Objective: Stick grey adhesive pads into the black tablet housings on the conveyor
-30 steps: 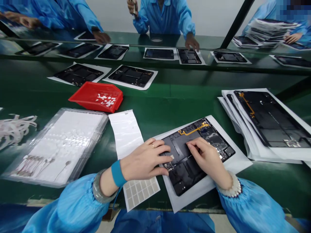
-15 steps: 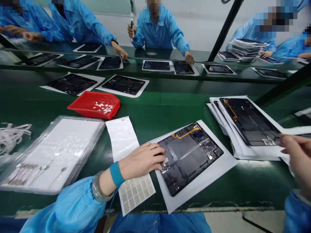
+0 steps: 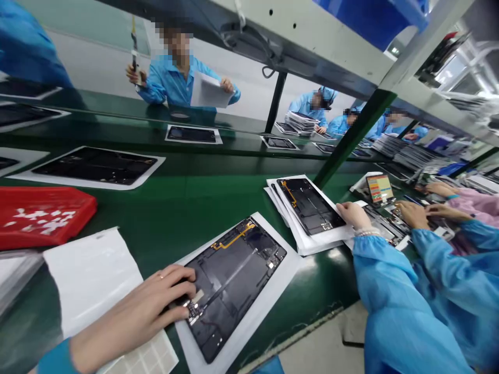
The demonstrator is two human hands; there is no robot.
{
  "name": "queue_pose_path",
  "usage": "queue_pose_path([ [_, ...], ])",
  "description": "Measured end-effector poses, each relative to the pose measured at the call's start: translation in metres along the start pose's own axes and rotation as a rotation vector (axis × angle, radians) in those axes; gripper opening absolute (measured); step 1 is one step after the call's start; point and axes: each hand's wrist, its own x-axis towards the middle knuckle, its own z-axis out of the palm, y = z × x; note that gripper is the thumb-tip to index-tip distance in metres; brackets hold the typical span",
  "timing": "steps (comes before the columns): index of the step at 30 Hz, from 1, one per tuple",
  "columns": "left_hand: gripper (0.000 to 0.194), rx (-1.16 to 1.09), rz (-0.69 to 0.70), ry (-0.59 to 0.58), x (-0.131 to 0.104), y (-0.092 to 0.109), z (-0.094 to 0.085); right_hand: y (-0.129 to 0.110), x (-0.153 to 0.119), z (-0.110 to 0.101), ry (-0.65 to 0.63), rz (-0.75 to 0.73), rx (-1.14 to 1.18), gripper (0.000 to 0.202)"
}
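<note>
An opened tablet [image 3: 234,291], black inside with an orange flex cable, lies on a white paper sheet [image 3: 286,270]. My left hand [image 3: 152,301] holds its left edge, fingers bent over the rim beside a small circuit board. At the right, my right hand [image 3: 354,215] has its fingers closed at the right edge of another opened tablet [image 3: 310,205], which tops a stack of tablets and paper sheets. Its fingertips are partly hidden. Under my left forearm lies a white release sheet [image 3: 93,280] with pale square stickers [image 3: 150,358].
A red bin [image 3: 35,215] with white scraps stands at the left, near a clear plastic tray [image 3: 17,278]. More tablets [image 3: 97,165] lie farther back. A green post [image 3: 351,137] rises behind the stack. Co-workers' hands [image 3: 413,214] work close on the right.
The view has swung right, and the bench scene shifts left. My right hand stays by the stacked tablet. Across the bench, a co-worker has lifted a white sheet.
</note>
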Motion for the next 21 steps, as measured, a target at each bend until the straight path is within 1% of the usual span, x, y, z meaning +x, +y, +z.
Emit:
queue_pose_path([
  [2, 0.011, -0.004, -0.030, 0.024, -0.003, 0.001, 0.001, -0.006, 0.002, 0.000, -0.049, 0.024, -0.028, 0.028],
  [3, 0.011, -0.006, -0.047, 0.031, -0.005, 0.001, 0.001, -0.010, 0.001, -0.001, -0.054, 0.029, -0.041, 0.027],
  [5, 0.012, -0.009, -0.079, 0.029, -0.006, 0.002, 0.000, -0.017, -0.004, 0.000, -0.015, 0.027, -0.065, 0.028],
  [8, 0.012, -0.013, -0.094, 0.016, -0.004, 0.006, -0.005, -0.027, -0.011, 0.004, 0.097, 0.007, -0.077, 0.032],
  [9, 0.012, -0.008, -0.093, 0.015, -0.002, 0.008, -0.008, -0.029, -0.010, 0.005, 0.117, 0.008, -0.071, 0.034],
  [10, 0.013, -0.001, -0.088, 0.014, 0.000, 0.012, -0.011, -0.031, -0.009, 0.005, 0.117, 0.015, -0.060, 0.036],
  [12, 0.012, 0.018, -0.070, 0.020, 0.007, 0.021, -0.017, -0.032, -0.003, 0.003, 0.064, 0.021, -0.025, 0.034],
  [15, 0.012, 0.011, -0.053, 0.036, 0.018, 0.037, -0.022, -0.028, 0.005, -0.003, -0.049, -0.024, 0.052, 0.027],
  [17, 0.014, -0.039, -0.075, 0.042, 0.024, 0.047, -0.023, -0.026, 0.004, -0.011, -0.079, -0.064, 0.114, 0.023],
  [19, 0.014, -0.111, -0.107, 0.035, 0.027, 0.057, -0.024, -0.024, -0.003, -0.021, -0.055, -0.119, 0.189, 0.023],
  [20, 0.014, -0.146, -0.119, 0.028, 0.027, 0.061, -0.024, -0.024, -0.008, -0.026, -0.018, -0.157, 0.233, 0.023],
  [21, 0.014, -0.177, -0.127, 0.021, 0.026, 0.065, -0.025, -0.025, -0.014, -0.032, 0.047, -0.202, 0.289, 0.024],
])
